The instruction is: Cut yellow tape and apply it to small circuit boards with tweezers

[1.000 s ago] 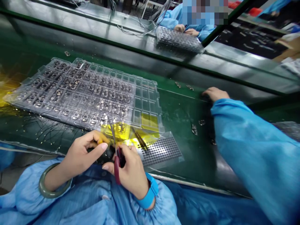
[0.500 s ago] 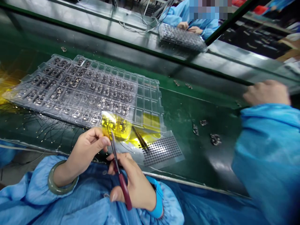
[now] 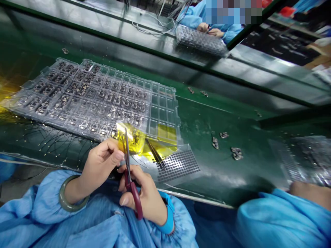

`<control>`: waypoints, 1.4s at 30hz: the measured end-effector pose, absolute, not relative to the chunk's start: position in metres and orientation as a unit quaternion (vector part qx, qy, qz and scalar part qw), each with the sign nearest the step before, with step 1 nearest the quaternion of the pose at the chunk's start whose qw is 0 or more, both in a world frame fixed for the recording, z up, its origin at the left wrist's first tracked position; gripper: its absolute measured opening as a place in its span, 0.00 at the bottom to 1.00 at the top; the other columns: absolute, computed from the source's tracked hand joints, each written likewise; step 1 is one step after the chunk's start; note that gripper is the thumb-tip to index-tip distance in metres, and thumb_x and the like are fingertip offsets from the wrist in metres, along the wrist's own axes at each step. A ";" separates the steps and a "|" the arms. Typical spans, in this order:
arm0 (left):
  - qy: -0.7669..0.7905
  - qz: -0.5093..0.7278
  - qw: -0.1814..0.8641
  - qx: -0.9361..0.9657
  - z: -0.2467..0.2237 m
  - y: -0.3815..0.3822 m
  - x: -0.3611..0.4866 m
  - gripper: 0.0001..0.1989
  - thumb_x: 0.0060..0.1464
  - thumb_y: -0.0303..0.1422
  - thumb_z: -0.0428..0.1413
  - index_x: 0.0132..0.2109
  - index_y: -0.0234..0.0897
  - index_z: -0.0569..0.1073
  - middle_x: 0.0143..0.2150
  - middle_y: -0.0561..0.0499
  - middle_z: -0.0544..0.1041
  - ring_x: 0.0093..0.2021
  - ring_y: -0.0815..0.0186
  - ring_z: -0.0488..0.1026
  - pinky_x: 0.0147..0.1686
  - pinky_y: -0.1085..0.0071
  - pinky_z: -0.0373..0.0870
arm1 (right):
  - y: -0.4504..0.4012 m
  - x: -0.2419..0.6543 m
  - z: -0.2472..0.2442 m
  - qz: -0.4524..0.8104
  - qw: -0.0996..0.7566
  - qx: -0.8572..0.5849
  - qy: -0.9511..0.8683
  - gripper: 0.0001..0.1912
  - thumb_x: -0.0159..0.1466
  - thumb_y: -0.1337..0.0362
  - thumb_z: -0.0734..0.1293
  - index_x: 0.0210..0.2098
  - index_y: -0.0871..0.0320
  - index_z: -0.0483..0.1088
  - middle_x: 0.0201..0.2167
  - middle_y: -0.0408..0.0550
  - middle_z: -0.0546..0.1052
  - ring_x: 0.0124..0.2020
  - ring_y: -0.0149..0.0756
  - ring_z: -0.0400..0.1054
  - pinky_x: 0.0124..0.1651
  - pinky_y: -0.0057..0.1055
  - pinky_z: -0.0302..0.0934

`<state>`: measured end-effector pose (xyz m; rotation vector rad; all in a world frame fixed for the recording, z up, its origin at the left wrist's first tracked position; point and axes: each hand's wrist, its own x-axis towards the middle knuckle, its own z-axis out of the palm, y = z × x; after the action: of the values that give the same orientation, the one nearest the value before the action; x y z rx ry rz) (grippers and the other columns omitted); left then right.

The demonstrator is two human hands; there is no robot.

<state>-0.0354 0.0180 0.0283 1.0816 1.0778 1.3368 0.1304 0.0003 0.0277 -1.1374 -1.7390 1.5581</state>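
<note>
My left hand (image 3: 102,165) pinches a shiny piece of yellow film (image 3: 121,129) between thumb and fingertips. In my right hand (image 3: 148,198) is a pair of scissors (image 3: 136,198) with dark red handles, its blades pointing up and lying at the film beside my left fingertips. Whether the blades are cutting through the film cannot be made out. Just beyond both hands lies a clear compartment tray (image 3: 162,107) filled partly with small circuit boards (image 3: 83,125). More yellow film (image 3: 167,132) rests by the tray's near right corner, next to black tweezers (image 3: 156,155).
A sheet of small dark squares (image 3: 181,165) lies right of the tweezers. Small boards (image 3: 236,153) are scattered on the green bench. Thin black wires (image 3: 59,141) spread at the left. A neighbour's blue sleeve (image 3: 281,217) is at the right; another person (image 3: 216,32) works across the bench.
The scissors and the film piece have shifted slightly up and right with my hands. The neighbour's arm at the right has drawn back towards the near edge, uncovering a tray there.
</note>
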 end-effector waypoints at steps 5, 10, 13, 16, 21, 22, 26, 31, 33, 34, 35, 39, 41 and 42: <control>0.443 0.555 0.494 0.502 0.028 0.015 -0.039 0.11 0.65 0.35 0.53 0.33 0.37 0.70 0.31 0.54 0.71 0.30 0.71 0.70 0.31 0.75 0.69 | 0.001 0.130 0.028 0.576 0.273 -0.423 -0.644 0.39 0.51 0.29 0.66 0.44 0.58 0.71 0.24 0.45 0.78 0.25 0.37 0.67 0.33 0.33 0.62; 0.478 0.538 0.458 0.522 0.035 0.017 -0.039 0.10 0.63 0.32 0.53 0.32 0.37 0.71 0.29 0.54 0.71 0.30 0.71 0.71 0.31 0.75 0.69 | 0.003 0.130 0.029 0.552 0.274 -0.427 -0.662 0.41 0.51 0.28 0.64 0.44 0.58 0.71 0.23 0.45 0.78 0.28 0.39 0.68 0.36 0.35 0.62; 0.472 0.543 0.460 0.520 0.038 0.018 -0.037 0.11 0.63 0.32 0.53 0.31 0.37 0.70 0.28 0.55 0.70 0.29 0.71 0.71 0.30 0.75 0.69 | 0.004 0.129 0.030 0.538 0.273 -0.423 -0.676 0.42 0.51 0.27 0.62 0.44 0.58 0.71 0.25 0.47 0.78 0.31 0.41 0.68 0.39 0.36 0.61; 0.464 0.549 0.465 0.517 0.037 0.018 -0.035 0.10 0.63 0.32 0.54 0.31 0.37 0.70 0.29 0.55 0.70 0.28 0.71 0.70 0.29 0.75 0.69 | 0.004 0.128 0.030 0.535 0.275 -0.423 -0.678 0.44 0.52 0.26 0.61 0.47 0.59 0.71 0.26 0.47 0.79 0.30 0.41 0.68 0.40 0.37 0.61; 0.451 0.550 0.477 0.516 0.031 0.016 -0.033 0.09 0.64 0.30 0.52 0.33 0.37 0.69 0.31 0.56 0.69 0.28 0.75 0.70 0.29 0.78 0.69 | 0.005 0.126 0.030 0.533 0.274 -0.423 -0.679 0.46 0.52 0.26 0.60 0.48 0.60 0.71 0.26 0.48 0.79 0.30 0.41 0.68 0.39 0.37 0.60; 0.451 0.551 0.476 0.517 0.029 0.016 -0.033 0.09 0.64 0.30 0.52 0.34 0.37 0.69 0.31 0.56 0.69 0.27 0.76 0.70 0.29 0.79 0.69 | 0.005 0.126 0.030 0.533 0.275 -0.423 -0.679 0.45 0.52 0.26 0.60 0.47 0.61 0.71 0.26 0.48 0.79 0.30 0.41 0.67 0.39 0.37 0.60; 0.450 0.557 0.463 0.522 0.027 0.016 -0.033 0.09 0.65 0.29 0.51 0.34 0.37 0.68 0.32 0.57 0.69 0.28 0.77 0.70 0.30 0.81 0.69 | 0.005 0.124 0.031 0.537 0.283 -0.423 -0.672 0.45 0.52 0.26 0.61 0.45 0.62 0.72 0.26 0.49 0.78 0.29 0.41 0.67 0.38 0.37 0.60; 0.452 0.560 0.450 0.529 0.028 0.016 -0.032 0.09 0.65 0.29 0.51 0.34 0.37 0.68 0.31 0.57 0.68 0.28 0.78 0.70 0.31 0.82 0.69 | 0.006 0.122 0.031 0.545 0.285 -0.430 -0.662 0.45 0.51 0.27 0.62 0.45 0.63 0.72 0.25 0.49 0.77 0.29 0.41 0.66 0.35 0.36 0.60; 0.452 0.561 0.454 0.525 0.027 0.016 -0.032 0.08 0.65 0.29 0.51 0.34 0.37 0.68 0.32 0.57 0.69 0.28 0.78 0.70 0.30 0.82 0.69 | 0.005 0.122 0.030 0.557 0.283 -0.428 -0.653 0.46 0.51 0.27 0.62 0.47 0.64 0.72 0.24 0.49 0.76 0.27 0.39 0.66 0.33 0.35 0.60; 0.452 0.562 0.457 0.521 0.026 0.016 -0.032 0.08 0.65 0.30 0.51 0.35 0.38 0.68 0.33 0.57 0.69 0.28 0.78 0.70 0.29 0.83 0.70 | 0.005 0.122 0.029 0.564 0.283 -0.427 -0.647 0.46 0.51 0.27 0.63 0.47 0.64 0.72 0.23 0.48 0.76 0.26 0.38 0.65 0.32 0.34 0.59; 0.453 0.562 0.460 0.517 0.026 0.015 -0.031 0.08 0.65 0.30 0.51 0.35 0.38 0.68 0.33 0.57 0.69 0.27 0.78 0.70 0.28 0.83 0.70 | 0.005 0.122 0.029 0.572 0.283 -0.427 -0.641 0.46 0.51 0.28 0.64 0.48 0.64 0.71 0.23 0.47 0.75 0.25 0.37 0.64 0.30 0.33 0.59; 0.463 0.562 0.455 0.513 0.025 0.015 -0.030 0.09 0.65 0.31 0.51 0.34 0.37 0.68 0.32 0.57 0.69 0.27 0.78 0.71 0.28 0.82 0.70 | 0.002 0.120 0.027 0.593 0.289 -0.431 -0.615 0.44 0.50 0.29 0.66 0.46 0.63 0.71 0.21 0.45 0.74 0.21 0.34 0.61 0.25 0.30 0.56; 0.465 0.564 0.450 0.513 0.026 0.015 -0.030 0.09 0.65 0.31 0.52 0.34 0.37 0.68 0.32 0.57 0.69 0.27 0.78 0.71 0.28 0.82 0.70 | 0.001 0.119 0.027 0.601 0.293 -0.432 -0.606 0.43 0.50 0.29 0.66 0.45 0.63 0.71 0.20 0.45 0.73 0.21 0.33 0.61 0.24 0.30 0.56; 0.466 0.566 0.448 0.512 0.026 0.015 -0.030 0.09 0.65 0.31 0.52 0.34 0.37 0.68 0.32 0.57 0.69 0.27 0.78 0.70 0.28 0.82 0.70 | 0.000 0.118 0.027 0.604 0.295 -0.433 -0.601 0.43 0.50 0.29 0.67 0.45 0.63 0.71 0.20 0.45 0.73 0.20 0.33 0.61 0.24 0.29 0.56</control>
<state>-0.0304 0.0147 0.0257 1.2673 1.1530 1.4005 0.1183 0.0002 0.0269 -1.1513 -1.5999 1.6059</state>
